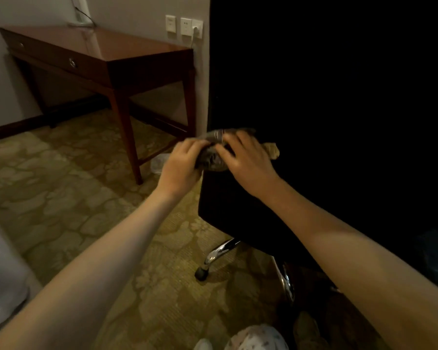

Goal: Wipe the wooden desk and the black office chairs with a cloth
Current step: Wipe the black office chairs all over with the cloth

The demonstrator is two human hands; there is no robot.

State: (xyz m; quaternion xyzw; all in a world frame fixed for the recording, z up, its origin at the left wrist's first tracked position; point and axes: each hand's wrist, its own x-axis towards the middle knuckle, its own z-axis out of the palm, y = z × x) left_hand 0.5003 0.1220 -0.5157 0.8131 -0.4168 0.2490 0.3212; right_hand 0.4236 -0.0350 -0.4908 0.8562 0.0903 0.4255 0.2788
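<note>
One desk (127,45); one chair (314,97); one cloth (271,150); two hands (181,161) (249,161); three wall plates (170,23) (186,26) (197,28).

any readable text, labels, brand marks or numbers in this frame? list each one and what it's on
None can be read in the head view.
wall plates: socket holes and small marks only, too small to read as lettering.
cloth: patterned and blurred, no words can be made out.
desk: no label or brand shows.
black chair: too dark to show any mark.
</note>
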